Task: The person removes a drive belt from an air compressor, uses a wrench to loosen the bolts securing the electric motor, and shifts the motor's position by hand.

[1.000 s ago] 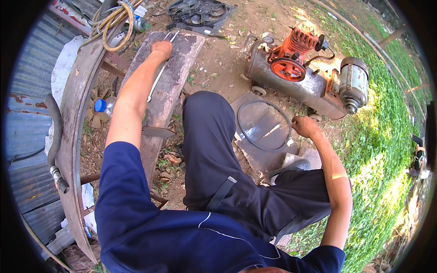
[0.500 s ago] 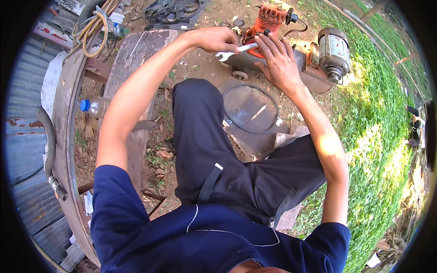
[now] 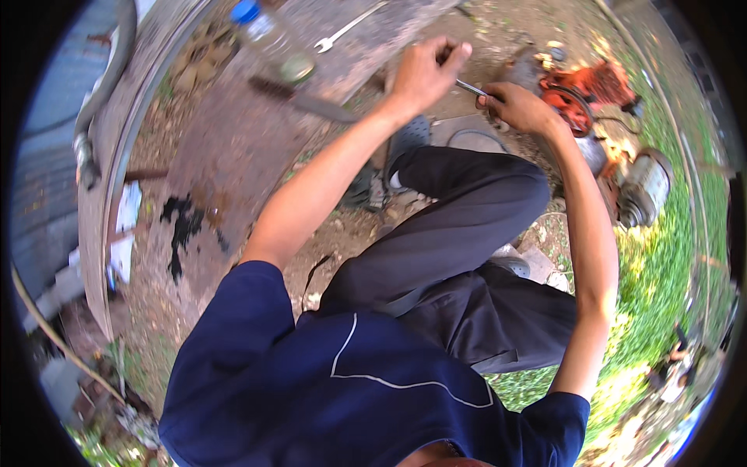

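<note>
My left hand [image 3: 424, 76] is raised over the near edge of the wooden bench, its fingers curled closed. A thin metal wrench [image 3: 471, 89] spans the gap to my right hand [image 3: 520, 107], whose fingers are wrapped round its other end. Both ends of the wrench are hidden at the hands. On the bench beyond my left hand lies a second, open-ended wrench [image 3: 342, 33]. Right of my right hand stands a red compressor head [image 3: 603, 84] with a red pulley [image 3: 566, 109].
A clear bottle with a blue cap [image 3: 272, 43] and a long, dark brush-like tool [image 3: 303, 100] lie on the stained bench [image 3: 226, 148]. A grey motor [image 3: 647, 187] sits by the grass at right. Part of a black belt [image 3: 476, 132] shows beyond my knee.
My view has turned left, bringing more of the bench in. Both hands have moved away from the compressor with the wrench, and my right hand has closed from outstretched fingers.
</note>
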The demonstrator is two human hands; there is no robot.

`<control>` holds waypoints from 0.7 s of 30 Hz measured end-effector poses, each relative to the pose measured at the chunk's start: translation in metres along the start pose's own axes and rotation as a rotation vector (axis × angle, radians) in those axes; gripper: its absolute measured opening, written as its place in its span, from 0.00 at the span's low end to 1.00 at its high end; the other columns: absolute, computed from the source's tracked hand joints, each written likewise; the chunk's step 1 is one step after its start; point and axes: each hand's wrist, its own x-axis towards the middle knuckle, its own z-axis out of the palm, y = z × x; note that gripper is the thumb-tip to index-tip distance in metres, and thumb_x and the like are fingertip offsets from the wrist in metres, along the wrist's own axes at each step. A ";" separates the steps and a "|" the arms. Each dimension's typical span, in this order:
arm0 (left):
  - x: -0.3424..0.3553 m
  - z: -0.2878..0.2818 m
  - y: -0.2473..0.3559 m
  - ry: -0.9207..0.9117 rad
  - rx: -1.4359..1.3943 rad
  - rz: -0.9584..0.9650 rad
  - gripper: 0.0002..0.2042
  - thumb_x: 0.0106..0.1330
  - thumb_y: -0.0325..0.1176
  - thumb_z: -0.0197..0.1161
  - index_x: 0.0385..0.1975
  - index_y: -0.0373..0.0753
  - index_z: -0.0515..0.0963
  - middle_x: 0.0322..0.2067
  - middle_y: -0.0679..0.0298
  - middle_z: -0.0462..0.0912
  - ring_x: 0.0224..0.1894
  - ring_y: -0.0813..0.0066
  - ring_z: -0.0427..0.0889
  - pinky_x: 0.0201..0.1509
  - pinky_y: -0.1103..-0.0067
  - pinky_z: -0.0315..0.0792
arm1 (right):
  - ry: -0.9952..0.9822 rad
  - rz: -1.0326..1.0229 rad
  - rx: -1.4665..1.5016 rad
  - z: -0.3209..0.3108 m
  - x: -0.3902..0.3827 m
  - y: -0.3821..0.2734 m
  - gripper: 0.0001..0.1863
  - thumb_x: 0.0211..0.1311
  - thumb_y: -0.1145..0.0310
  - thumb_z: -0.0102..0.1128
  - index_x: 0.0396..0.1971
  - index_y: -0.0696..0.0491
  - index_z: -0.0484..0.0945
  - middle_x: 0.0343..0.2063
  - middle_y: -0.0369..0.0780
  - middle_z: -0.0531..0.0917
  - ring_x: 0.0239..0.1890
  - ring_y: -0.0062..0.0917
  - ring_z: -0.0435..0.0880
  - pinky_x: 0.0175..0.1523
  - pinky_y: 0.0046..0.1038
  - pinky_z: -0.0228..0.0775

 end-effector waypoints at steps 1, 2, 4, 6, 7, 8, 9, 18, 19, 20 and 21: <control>-0.026 -0.011 -0.020 0.007 -0.006 -0.088 0.18 0.68 0.44 0.60 0.29 0.32 0.79 0.15 0.63 0.75 0.19 0.80 0.69 0.25 0.77 0.65 | -0.102 0.020 -0.043 0.008 0.018 -0.017 0.15 0.67 0.61 0.50 0.38 0.58 0.79 0.23 0.42 0.81 0.29 0.34 0.80 0.37 0.37 0.70; -0.052 -0.017 -0.043 0.010 -0.021 -0.168 0.18 0.68 0.45 0.59 0.29 0.32 0.79 0.16 0.64 0.74 0.20 0.82 0.67 0.25 0.78 0.64 | -0.194 0.045 -0.092 0.015 0.034 -0.032 0.15 0.66 0.61 0.50 0.37 0.57 0.81 0.25 0.43 0.84 0.31 0.38 0.83 0.39 0.38 0.71; -0.107 -0.023 -0.085 0.022 -0.152 -0.376 0.19 0.69 0.45 0.58 0.29 0.32 0.78 0.18 0.61 0.76 0.22 0.82 0.70 0.27 0.78 0.66 | -0.201 -0.046 -0.260 0.059 0.075 -0.021 0.18 0.63 0.59 0.52 0.34 0.59 0.82 0.27 0.47 0.84 0.32 0.38 0.84 0.39 0.38 0.74; -0.165 -0.035 -0.145 0.100 -0.212 -0.683 0.19 0.68 0.45 0.58 0.30 0.31 0.79 0.21 0.59 0.79 0.24 0.79 0.73 0.31 0.77 0.68 | -0.405 0.064 -0.336 0.097 0.102 -0.064 0.18 0.62 0.59 0.53 0.37 0.59 0.82 0.28 0.44 0.85 0.30 0.33 0.84 0.37 0.37 0.76; -0.190 -0.039 -0.182 0.156 -0.124 -0.779 0.18 0.67 0.45 0.59 0.31 0.32 0.80 0.22 0.57 0.80 0.27 0.73 0.77 0.34 0.75 0.70 | -0.456 0.108 -0.323 0.124 0.119 -0.069 0.18 0.64 0.58 0.51 0.37 0.59 0.81 0.27 0.42 0.84 0.28 0.31 0.83 0.31 0.35 0.76; -0.216 -0.051 -0.216 0.233 -0.023 -0.885 0.18 0.66 0.46 0.60 0.31 0.33 0.80 0.22 0.56 0.81 0.29 0.68 0.81 0.37 0.72 0.72 | -0.494 0.068 -0.257 0.155 0.133 -0.079 0.18 0.64 0.58 0.51 0.38 0.60 0.79 0.28 0.41 0.83 0.26 0.29 0.82 0.28 0.32 0.76; -0.234 -0.059 -0.239 0.247 0.086 -0.951 0.17 0.64 0.46 0.61 0.35 0.35 0.80 0.27 0.55 0.82 0.33 0.63 0.82 0.40 0.70 0.73 | -0.548 0.112 -0.170 0.183 0.145 -0.085 0.19 0.64 0.59 0.51 0.39 0.61 0.79 0.30 0.41 0.83 0.26 0.28 0.81 0.27 0.30 0.77; -0.270 -0.066 -0.292 -0.608 0.923 -0.994 0.29 0.56 0.47 0.69 0.59 0.53 0.69 0.61 0.54 0.64 0.63 0.57 0.66 0.58 0.59 0.71 | -0.472 0.151 0.085 0.288 0.131 -0.070 0.18 0.69 0.61 0.46 0.35 0.59 0.81 0.29 0.46 0.84 0.29 0.31 0.82 0.32 0.33 0.75; -0.276 -0.074 -0.301 -0.600 0.929 -0.943 0.24 0.58 0.45 0.66 0.56 0.51 0.72 0.57 0.55 0.69 0.62 0.58 0.68 0.58 0.56 0.69 | -0.493 0.195 0.238 0.280 0.127 -0.073 0.18 0.70 0.60 0.47 0.35 0.59 0.80 0.28 0.43 0.83 0.26 0.28 0.80 0.30 0.31 0.73; -0.281 -0.081 -0.309 -0.625 0.996 -0.872 0.23 0.59 0.43 0.64 0.55 0.50 0.73 0.56 0.55 0.70 0.61 0.58 0.68 0.58 0.55 0.68 | -0.513 0.237 0.393 0.272 0.122 -0.076 0.18 0.71 0.60 0.47 0.35 0.58 0.79 0.27 0.39 0.82 0.24 0.24 0.78 0.29 0.29 0.71; -0.274 -0.082 -0.307 -0.656 1.056 -0.783 0.21 0.61 0.42 0.62 0.54 0.49 0.73 0.55 0.56 0.70 0.60 0.58 0.69 0.58 0.55 0.67 | -0.499 0.297 0.564 0.263 0.116 -0.069 0.15 0.70 0.60 0.49 0.36 0.57 0.79 0.23 0.35 0.79 0.21 0.19 0.72 0.26 0.25 0.68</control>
